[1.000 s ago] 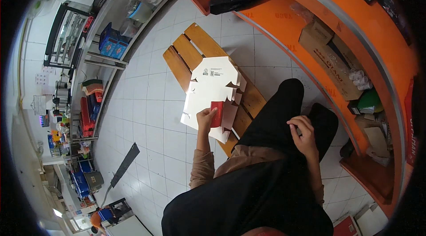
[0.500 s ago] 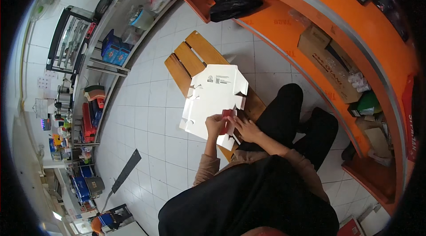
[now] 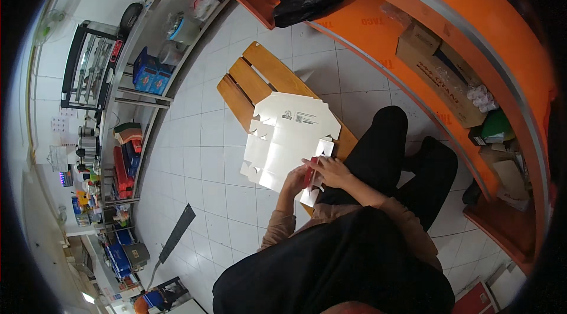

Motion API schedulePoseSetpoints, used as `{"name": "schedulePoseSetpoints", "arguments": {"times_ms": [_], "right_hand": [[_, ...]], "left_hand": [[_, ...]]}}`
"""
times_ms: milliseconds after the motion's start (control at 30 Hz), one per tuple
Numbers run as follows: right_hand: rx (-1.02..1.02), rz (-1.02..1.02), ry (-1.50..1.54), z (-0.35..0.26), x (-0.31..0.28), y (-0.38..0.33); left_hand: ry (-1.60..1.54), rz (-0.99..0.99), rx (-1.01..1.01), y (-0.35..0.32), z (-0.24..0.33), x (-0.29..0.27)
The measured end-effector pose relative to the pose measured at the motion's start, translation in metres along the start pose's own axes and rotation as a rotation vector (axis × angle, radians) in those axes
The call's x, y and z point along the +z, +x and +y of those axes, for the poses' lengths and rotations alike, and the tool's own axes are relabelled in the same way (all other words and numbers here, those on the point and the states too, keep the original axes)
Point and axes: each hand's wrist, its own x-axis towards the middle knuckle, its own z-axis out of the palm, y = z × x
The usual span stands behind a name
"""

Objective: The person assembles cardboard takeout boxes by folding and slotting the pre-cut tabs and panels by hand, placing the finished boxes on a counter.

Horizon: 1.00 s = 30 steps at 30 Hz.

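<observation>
We see smooth, softly glossy white card (image 3: 283, 144), a varnished wooden desk (image 3: 248, 81), matt black cloth trousers (image 3: 377, 151), a crinkled, shiny plastic bag (image 3: 308, 0) and smooth floor tiles (image 3: 201, 163).

Head-worn fisheye, looking down from above, hands (image 3: 333, 172) near centre

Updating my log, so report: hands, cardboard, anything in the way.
Left hand gripping red piece; right hand at its upper end. White die-cut cardboard sheet unfolded on slatted wooden bench. No obstruction visible around either hand.
</observation>
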Motion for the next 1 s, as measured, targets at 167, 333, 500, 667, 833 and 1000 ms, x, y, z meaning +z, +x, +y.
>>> {"name": "schedulePoseSetpoints", "arguments": {"times_ms": [167,333,500,667,833,1000], "right_hand": [[0.081,-0.081,-0.148,0.005,0.013,0.001],[0.227,-0.292,-0.335,0.005,0.011,0.007],[-0.025,0.402,0.188,-0.009,-0.018,0.007],[-0.124,0.827,0.702,0.016,-0.078,-0.008],[-0.338,0.746,0.493,0.020,-0.157,-0.081],[-0.002,0.516,-0.020,-0.010,-0.192,-0.119]], "left_hand": [[-0.057,0.330,0.224,-0.001,-0.001,0.015],[0.845,0.846,0.735,-0.036,0.053,0.032],[1.067,0.736,0.875,-0.112,0.123,0.091],[0.903,0.208,0.853,-0.127,0.124,0.162],[0.780,-0.107,0.705,-0.091,0.107,0.195],[0.796,-0.422,0.636,-0.064,0.091,0.218]]}}
